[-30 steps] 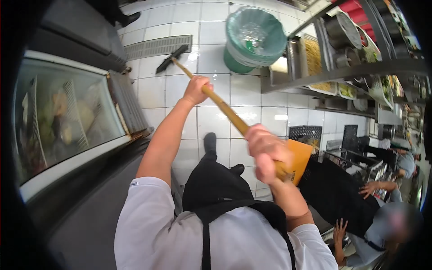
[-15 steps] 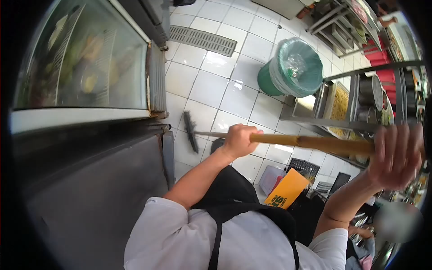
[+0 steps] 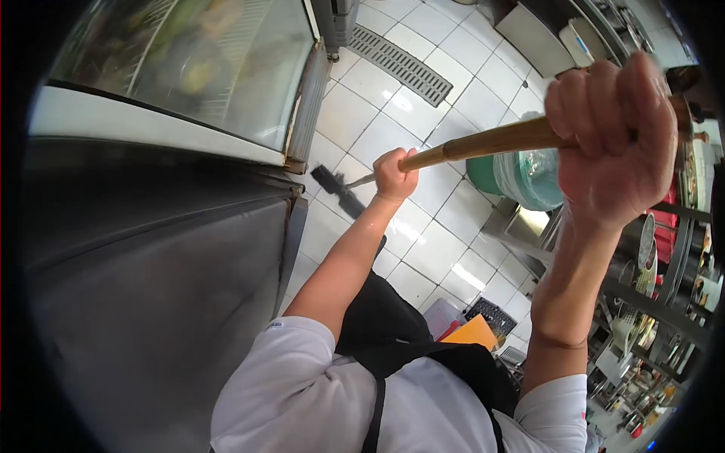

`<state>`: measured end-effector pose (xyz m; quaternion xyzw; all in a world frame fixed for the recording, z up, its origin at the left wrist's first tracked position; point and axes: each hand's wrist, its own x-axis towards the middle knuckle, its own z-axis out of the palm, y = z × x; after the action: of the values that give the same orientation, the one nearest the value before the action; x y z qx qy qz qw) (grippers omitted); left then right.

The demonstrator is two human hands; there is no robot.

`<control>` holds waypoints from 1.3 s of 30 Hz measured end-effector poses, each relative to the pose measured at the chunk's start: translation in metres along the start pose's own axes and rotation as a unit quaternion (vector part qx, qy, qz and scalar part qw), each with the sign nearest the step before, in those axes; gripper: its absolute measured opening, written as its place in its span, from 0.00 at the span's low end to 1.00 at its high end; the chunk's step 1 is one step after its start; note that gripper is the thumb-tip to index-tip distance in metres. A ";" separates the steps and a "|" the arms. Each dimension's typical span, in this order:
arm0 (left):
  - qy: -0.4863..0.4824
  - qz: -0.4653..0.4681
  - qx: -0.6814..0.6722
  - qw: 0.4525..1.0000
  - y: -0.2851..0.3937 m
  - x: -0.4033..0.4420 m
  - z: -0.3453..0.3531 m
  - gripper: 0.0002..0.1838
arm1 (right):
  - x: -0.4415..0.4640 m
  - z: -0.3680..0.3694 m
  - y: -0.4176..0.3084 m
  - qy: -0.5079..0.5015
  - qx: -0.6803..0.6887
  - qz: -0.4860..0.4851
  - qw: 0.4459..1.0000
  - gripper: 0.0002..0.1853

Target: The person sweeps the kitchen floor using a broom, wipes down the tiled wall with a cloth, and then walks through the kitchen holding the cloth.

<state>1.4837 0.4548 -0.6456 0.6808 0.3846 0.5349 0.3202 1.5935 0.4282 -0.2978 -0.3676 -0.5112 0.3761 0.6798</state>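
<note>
Head view: closes the fingers of left hand (image 3: 396,175) and right hand (image 3: 615,143) around a broom handle (image 3: 483,145), partway down and near the top. Looks light, stiff, perhaps slick; suits that wide hold. Ends in a dark brush head (image 3: 327,179) over white tiles (image 3: 462,215).

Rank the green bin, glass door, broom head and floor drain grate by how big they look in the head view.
1. Glass door, by far the largest, though cut off by the picture's edge
2. Green bin, partly hidden
3. Floor drain grate
4. Broom head
</note>
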 end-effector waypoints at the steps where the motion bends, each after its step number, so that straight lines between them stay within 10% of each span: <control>1: 0.003 0.002 -0.007 1.000 -0.002 0.007 0.008 0.21 | 0.005 -0.004 0.000 -0.016 0.004 -0.007 1.000 0.18; 12: 0.099 0.022 -0.038 0.994 -0.025 0.083 0.100 0.21 | 0.014 -0.011 0.016 -0.105 -0.080 -0.113 0.985 0.14; 28: -0.164 -0.030 -0.141 0.976 0.092 -0.020 0.061 0.20 | -0.127 -0.050 -0.107 -0.046 -0.003 -0.163 0.986 0.19; 39: -0.353 -0.009 -0.077 0.932 0.143 -0.084 -0.008 0.22 | -0.214 -0.049 -0.151 0.264 -0.027 -0.142 0.954 0.15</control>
<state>1.4908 0.3106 -0.5632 0.7953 0.2102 0.2856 0.4916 1.6201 0.1655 -0.2638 -0.3959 -0.3708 0.1515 0.8263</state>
